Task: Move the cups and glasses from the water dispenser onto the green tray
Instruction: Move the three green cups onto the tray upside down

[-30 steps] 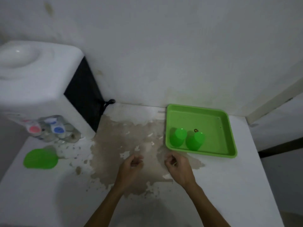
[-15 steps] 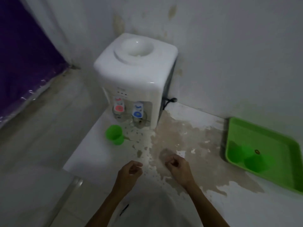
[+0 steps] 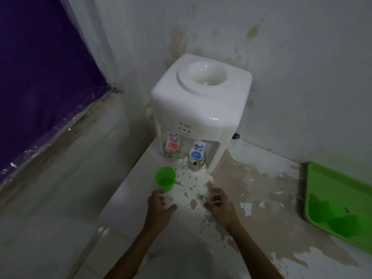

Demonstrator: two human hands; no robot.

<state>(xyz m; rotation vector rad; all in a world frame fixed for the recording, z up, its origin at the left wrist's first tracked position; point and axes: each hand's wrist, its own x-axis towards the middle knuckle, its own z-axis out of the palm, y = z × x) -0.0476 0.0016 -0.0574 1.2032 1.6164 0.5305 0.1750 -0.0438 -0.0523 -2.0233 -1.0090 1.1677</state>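
Note:
A white water dispenser [image 3: 199, 101] stands on the counter against the wall. Two clear glasses sit under its taps: one [image 3: 169, 156] below the red tap, one [image 3: 198, 165] below the blue tap. A green cup [image 3: 165, 179] stands upright on the counter in front of the dispenser. My left hand [image 3: 160, 208] is just below the cup, fingers spread, holding nothing. My right hand [image 3: 220, 206] hovers to the right, fingers loosely curled and empty. The green tray [image 3: 314, 178] lies at the right edge with two green cups [image 3: 326, 206] [image 3: 346, 224] in it.
The white counter [image 3: 261, 198] has worn brown patches. Its left edge drops to a lower tiled ledge [image 3: 60, 178]. A purple plastic-covered surface [image 3: 40, 67] fills the upper left. A stained wall [image 3: 302, 67] runs behind the dispenser and tray.
The view has swung left from the tray toward the dispenser. Both hands moved forward, closer to the green cup, and their fingers opened from loose fists.

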